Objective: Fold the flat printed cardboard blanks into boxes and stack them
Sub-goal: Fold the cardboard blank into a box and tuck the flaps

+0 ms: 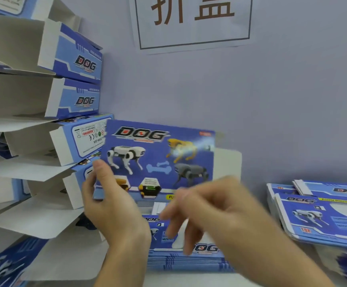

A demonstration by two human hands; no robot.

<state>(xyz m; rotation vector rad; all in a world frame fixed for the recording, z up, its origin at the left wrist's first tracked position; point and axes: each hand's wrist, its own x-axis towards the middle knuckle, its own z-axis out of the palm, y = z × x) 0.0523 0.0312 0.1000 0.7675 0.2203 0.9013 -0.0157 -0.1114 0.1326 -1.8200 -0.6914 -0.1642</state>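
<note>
Glossy blue cardboard blank (158, 158) pinched in left hand (110, 204); right hand (216, 208) blurred, loosely curled.

The box (158, 160) is thin cardboard, printed blue outside with a slight sheen; the stacked boxes (44, 96) show plain matt white insides. The wall sign (191, 21) is paper.

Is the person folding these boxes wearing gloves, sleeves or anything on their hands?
No. The left hand and right hand are both bare, with no gloves, rings or watch visible. Both forearms are uncovered to the frame's edge, with no sleeve in view. The right hand is motion-blurred.
</note>
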